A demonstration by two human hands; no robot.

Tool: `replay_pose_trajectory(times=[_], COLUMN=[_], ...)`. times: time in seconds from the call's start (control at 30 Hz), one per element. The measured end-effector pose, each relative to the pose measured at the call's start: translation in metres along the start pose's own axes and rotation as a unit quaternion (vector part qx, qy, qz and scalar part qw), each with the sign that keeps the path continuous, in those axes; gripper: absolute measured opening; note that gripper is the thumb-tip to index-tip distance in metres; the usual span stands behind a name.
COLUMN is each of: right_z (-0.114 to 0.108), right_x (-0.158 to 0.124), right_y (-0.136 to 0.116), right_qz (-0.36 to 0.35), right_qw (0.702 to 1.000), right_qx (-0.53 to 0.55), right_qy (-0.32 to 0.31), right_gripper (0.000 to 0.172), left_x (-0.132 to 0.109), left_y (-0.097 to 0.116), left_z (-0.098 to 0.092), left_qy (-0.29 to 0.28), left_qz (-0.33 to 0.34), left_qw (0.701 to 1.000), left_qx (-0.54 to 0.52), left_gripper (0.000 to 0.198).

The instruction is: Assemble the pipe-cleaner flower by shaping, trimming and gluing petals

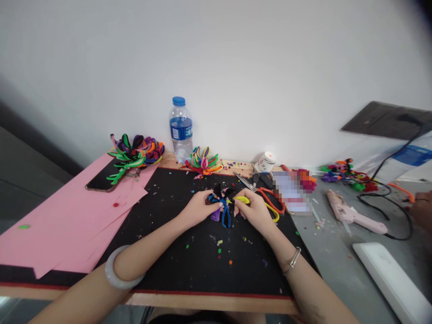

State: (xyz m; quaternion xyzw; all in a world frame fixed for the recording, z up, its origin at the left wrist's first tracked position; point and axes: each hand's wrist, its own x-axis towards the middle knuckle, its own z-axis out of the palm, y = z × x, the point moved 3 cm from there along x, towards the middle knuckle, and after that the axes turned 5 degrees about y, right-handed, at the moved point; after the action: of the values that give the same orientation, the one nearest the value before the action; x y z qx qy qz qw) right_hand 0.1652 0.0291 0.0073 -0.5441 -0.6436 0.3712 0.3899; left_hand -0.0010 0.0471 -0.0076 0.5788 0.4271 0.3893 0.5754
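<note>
Over the middle of the black mat, my left hand pinches a pipe-cleaner flower with looped petals in blue, black and purple. My right hand is closed on a yellow pipe cleaner at the flower's right side. The yellow strand touches the flower near its centre, and more of it curves out past the right wrist. My fingers partly cover the flower's middle. Just beyond the right hand lie scissors with orange-red handles and metal blades.
A water bottle and finished pipe-cleaner flowers stand by the wall. Pink paper with a phone lies left. To the right are a paper cup, a corded glue gun, a white case and another person's hand.
</note>
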Motion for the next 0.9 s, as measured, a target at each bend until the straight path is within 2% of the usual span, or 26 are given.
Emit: replay_pose_trajectory(times=[0.9], right_z=[0.0], right_x=[-0.0002], right_y=[-0.0005], right_qz=[-0.002], right_qw=[1.0], right_qx=[-0.019], right_qy=[0.001], right_gripper=[0.011], left_x=[-0.0001], left_y=[0.0002], left_z=[0.0008], left_qy=[-0.012], left_qz=[-0.022], left_qw=[0.999], left_qx=[-0.03], left_gripper=[0.015])
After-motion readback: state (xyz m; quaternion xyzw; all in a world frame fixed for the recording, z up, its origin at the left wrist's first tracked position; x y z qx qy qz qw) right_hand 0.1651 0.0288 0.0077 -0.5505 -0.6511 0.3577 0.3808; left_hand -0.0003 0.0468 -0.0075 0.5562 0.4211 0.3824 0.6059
